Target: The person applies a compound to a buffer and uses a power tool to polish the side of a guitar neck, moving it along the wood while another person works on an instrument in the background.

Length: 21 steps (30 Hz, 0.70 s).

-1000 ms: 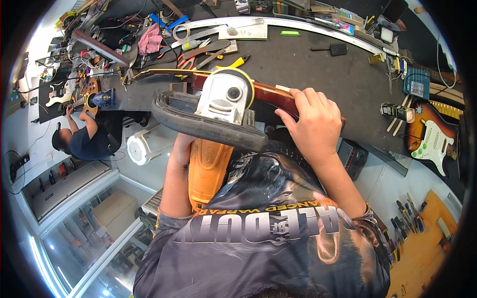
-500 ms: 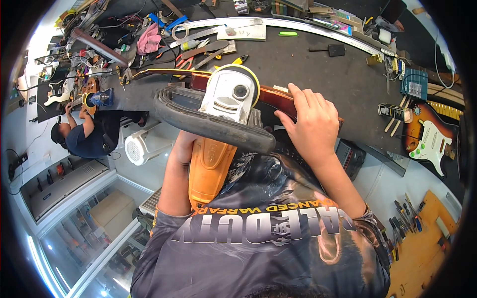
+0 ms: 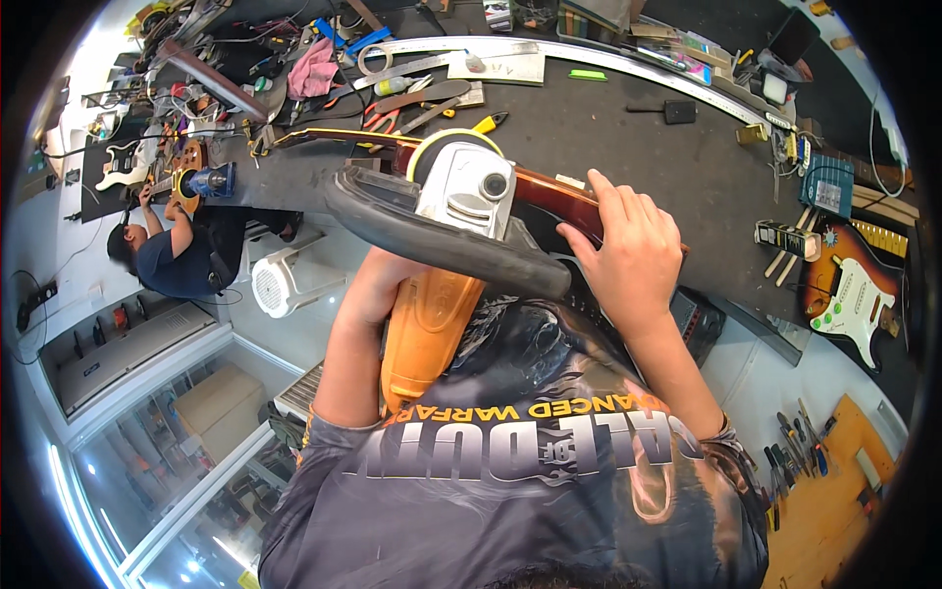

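Note:
My left hand (image 3: 392, 267) grips the orange and silver polisher (image 3: 428, 329), mostly hidden beneath its black loop handle (image 3: 442, 236). Its round pad, rimmed in yellow, stands on edge against a glossy red-brown guitar (image 3: 556, 196). The guitar lies along the front of the bench, its slim neck stretching left. At the body's right end, my right hand (image 3: 633, 240) clasps the edge, with fingers over the far side and thumb on the near side. The contact between pad and wood is hidden behind the polisher's head.
Pliers (image 3: 383, 120), a long metal ruler and other tools lie beyond on the dark bench (image 3: 579, 123). A sunburst guitar body (image 3: 854, 285) is at right. Far left, a person (image 3: 182, 250) handles another guitar near a white stool (image 3: 280, 285).
The whole view has shifted slightly, so the bench and tools appear further right. The polisher tilts a little differently, and more of my left hand shows. Both hands keep their holds.

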{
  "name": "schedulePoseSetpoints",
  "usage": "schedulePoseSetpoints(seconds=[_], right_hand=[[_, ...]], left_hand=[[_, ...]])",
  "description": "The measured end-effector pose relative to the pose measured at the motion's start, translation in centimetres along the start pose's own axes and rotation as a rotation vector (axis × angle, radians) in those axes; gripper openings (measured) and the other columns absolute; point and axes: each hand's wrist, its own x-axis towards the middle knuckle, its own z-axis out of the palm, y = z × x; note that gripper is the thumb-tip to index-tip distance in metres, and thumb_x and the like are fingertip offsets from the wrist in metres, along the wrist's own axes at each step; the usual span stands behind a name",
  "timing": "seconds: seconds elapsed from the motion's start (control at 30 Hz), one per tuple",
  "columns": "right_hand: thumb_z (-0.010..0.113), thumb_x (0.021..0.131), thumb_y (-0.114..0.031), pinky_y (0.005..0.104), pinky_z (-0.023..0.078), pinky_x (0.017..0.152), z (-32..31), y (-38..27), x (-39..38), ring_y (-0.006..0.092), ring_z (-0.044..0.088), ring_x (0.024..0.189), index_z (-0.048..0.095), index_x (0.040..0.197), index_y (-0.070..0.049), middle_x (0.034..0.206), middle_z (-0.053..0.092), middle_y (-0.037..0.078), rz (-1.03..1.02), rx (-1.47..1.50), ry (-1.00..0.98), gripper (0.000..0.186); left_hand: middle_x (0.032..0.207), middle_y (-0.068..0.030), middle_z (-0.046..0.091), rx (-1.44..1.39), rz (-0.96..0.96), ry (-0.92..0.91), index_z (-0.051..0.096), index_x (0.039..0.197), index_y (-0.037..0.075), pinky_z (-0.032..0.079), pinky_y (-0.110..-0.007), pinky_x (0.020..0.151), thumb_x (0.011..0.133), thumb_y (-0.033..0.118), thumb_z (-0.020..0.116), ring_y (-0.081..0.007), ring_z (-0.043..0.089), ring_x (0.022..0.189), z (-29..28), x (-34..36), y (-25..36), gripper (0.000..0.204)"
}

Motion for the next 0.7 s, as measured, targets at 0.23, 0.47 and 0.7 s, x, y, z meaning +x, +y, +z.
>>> schedulePoseSetpoints(seconds=[0.23,0.47,0.7], right_hand=[[0.091,0.079,-0.036,0.0418,0.051,0.094,-0.1,0.0,0.0,0.0236,0.069,0.102,0.071,0.134,-0.01,0.106,0.071,0.003,-0.011,-0.007,0.011,0.064],[0.092,0.078,-0.035,0.0409,0.051,0.088,-0.2,-0.4,0.4,0.0248,0.068,0.096,0.074,0.124,-0.011,0.101,0.069,0.003,-0.011,-0.018,0.035,0.054],[0.092,0.078,-0.035,0.0396,0.05,0.086,-0.4,-0.9,0.8,0.024,0.067,0.093,0.075,0.119,-0.012,0.099,0.069,0.001,-0.013,-0.051,0.055,0.05]], left_hand=[[0.133,-0.0104,0.073,0.136,0.076,0.19,0.066,0.138,-0.005,0.052,-0.037,0.11,0.083,0.007,0.074,-0.0212,0.068,0.121,-0.9,-2.3,2.2,0.057],[0.131,-0.025,0.073,-0.118,0.136,0.059,0.057,0.145,-0.011,0.061,-0.046,0.098,0.088,0.031,0.071,-0.0359,0.075,0.113,-5.9,-2.8,2.5,0.072],[0.132,-0.0317,0.069,-0.342,0.139,-0.11,0.048,0.154,-0.009,0.063,-0.052,0.092,0.094,0.052,0.065,-0.0435,0.076,0.108,-8.9,-1.5,3.1,0.088]])
